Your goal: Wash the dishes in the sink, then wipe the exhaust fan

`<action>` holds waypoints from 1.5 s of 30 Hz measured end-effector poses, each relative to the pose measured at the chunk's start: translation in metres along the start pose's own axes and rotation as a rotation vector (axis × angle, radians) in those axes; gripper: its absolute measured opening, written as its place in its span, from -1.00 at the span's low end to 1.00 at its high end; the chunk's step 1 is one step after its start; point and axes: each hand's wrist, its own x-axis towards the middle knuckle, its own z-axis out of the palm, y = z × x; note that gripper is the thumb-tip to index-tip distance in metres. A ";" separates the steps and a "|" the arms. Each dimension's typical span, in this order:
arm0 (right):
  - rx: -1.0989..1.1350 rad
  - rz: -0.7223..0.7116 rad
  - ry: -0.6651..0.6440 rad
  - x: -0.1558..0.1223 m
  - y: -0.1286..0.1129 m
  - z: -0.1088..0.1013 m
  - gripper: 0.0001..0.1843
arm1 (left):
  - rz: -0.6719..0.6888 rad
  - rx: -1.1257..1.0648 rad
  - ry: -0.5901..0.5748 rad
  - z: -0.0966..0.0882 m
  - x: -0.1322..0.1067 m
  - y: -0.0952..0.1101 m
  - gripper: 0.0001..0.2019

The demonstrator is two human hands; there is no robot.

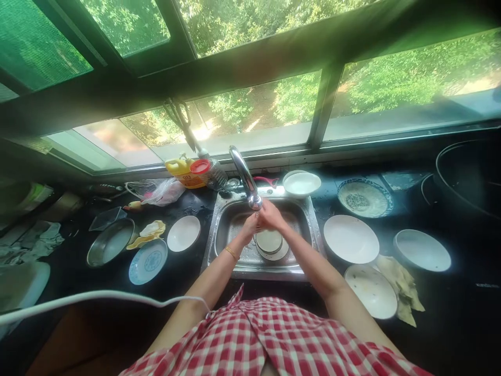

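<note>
Both my hands meet under the spout of the chrome tap (246,177) over the steel sink (219,230). My left hand (249,225) and my right hand (270,215) press together, fingers curled against each other; whether anything lies between them I cannot make out. Below them in the basin sits a stack of a white bowl and plates (270,244). A gold bangle is on my left wrist.
Dark counter. Left of the sink: white plate (183,233), blue-patterned plate (147,261), metal pan (110,242), yellow bottle (183,171), plastic bag. Right: white plates (351,238) (371,290), bowls (301,183) (421,249), patterned dish (364,197), cloth, black wok (469,177).
</note>
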 end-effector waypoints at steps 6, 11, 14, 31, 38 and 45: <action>0.051 0.147 0.062 0.002 -0.011 0.015 -0.65 | -0.006 0.011 -0.090 -0.016 -0.003 0.012 -0.50; 0.672 0.222 -0.154 0.024 0.031 -0.017 -0.59 | -0.079 -0.112 -0.204 -0.015 -0.015 0.033 -0.63; 0.769 0.181 0.137 0.009 0.051 0.000 -0.44 | -0.052 -0.396 -0.023 -0.006 -0.011 0.043 -0.81; 0.326 0.028 -0.130 0.028 0.018 -0.025 -0.60 | -0.041 -0.120 -0.101 0.006 -0.014 0.030 -0.73; 0.784 0.292 0.235 0.001 0.041 0.008 -0.44 | 0.015 -0.402 0.086 0.006 -0.015 0.049 -0.84; 0.173 0.008 0.403 -0.043 0.020 0.055 -0.51 | -0.023 -0.447 0.293 0.015 0.018 0.034 -0.85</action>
